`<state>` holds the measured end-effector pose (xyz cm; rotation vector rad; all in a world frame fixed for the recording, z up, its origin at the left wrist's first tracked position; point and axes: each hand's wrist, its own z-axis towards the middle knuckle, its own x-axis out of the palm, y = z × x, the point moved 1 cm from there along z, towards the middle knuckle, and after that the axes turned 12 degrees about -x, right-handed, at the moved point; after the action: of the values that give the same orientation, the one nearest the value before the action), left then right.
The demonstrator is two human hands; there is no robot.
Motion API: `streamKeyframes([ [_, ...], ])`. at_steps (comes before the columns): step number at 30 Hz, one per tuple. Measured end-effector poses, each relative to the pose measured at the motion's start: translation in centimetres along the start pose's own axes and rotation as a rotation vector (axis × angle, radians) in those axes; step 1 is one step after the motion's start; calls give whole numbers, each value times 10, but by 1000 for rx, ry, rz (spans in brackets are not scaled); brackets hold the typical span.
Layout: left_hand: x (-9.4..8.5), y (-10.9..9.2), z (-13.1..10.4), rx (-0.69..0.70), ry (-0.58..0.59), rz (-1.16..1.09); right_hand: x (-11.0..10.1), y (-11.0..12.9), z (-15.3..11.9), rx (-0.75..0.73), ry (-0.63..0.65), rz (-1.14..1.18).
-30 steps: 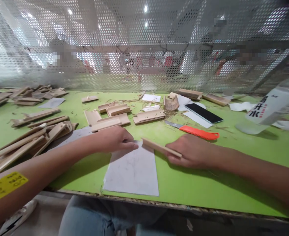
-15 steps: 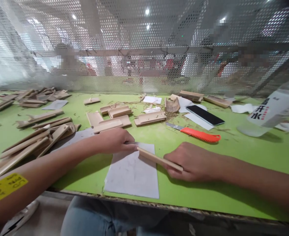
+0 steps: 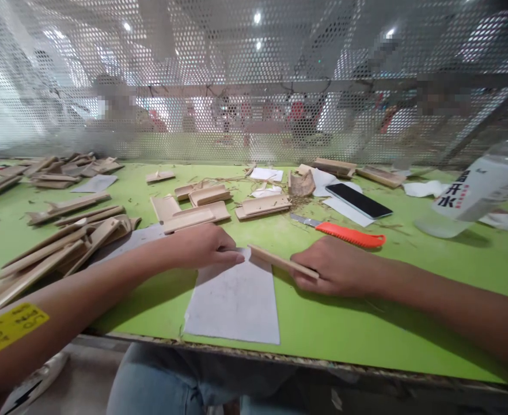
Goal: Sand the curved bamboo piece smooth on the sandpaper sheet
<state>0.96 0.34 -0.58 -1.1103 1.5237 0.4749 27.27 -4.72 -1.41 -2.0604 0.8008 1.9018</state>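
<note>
The thin, pale wooden strip [image 3: 282,261] is gripped in the right hand [image 3: 329,266], its far end just beside the closed left hand [image 3: 211,246].

Bottle label: on the clear bottle [image 3: 444,223], large black characters "开水" under a partly turned first one; smaller red characters too small to read
Yellow sticker [image 3: 14,328]: on the person's left forearm [image 3: 107,279], dark lettering, apparently "CBN" on one line; the rest blurred, cut by the view's edge
Shoe [image 3: 38,381]: black zigzag mark
</note>
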Motion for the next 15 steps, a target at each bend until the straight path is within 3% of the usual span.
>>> streamKeyframes([
  [6, 1, 1, 1, 3, 8, 9, 2, 2, -1, -57, 19, 63],
  [11, 2, 2, 3, -5, 6, 14, 4, -2, -1, -2, -31, -4],
  [15, 3, 4, 4, 13, 2, 6, 6, -1, -1, -69, 1, 52],
])
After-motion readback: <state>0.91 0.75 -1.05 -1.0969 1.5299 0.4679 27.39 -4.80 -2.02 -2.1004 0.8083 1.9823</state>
